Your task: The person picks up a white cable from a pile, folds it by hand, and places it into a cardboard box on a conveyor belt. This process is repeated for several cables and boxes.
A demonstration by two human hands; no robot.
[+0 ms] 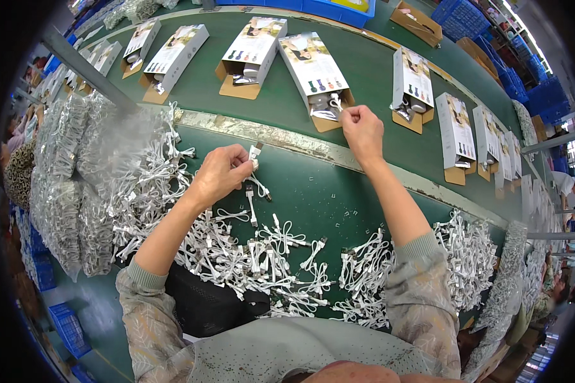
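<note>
My left hand [220, 173] is closed in a pinch on a short white USB cable [255, 153], above the near green bench. At the open end of a white printed box [313, 64], my right hand [364, 133] is pinched at another white cable [335, 101], which lies partly in the opening. Inside that box a dark item and a silvery packet show in part. The box slants on the green belt, its brown cardboard flap [328, 124] turned down toward me. A heap of white cables [230, 255] spreads below my hands.
Similar open boxes [254, 48] lie along the belt on both sides. A worn metal rail [262, 135] divides belt from bench. Clear bags of cables [64, 185] are stacked at left; more loose cables [466, 249] lie at right. Blue crates [463, 19] stand beyond the belt.
</note>
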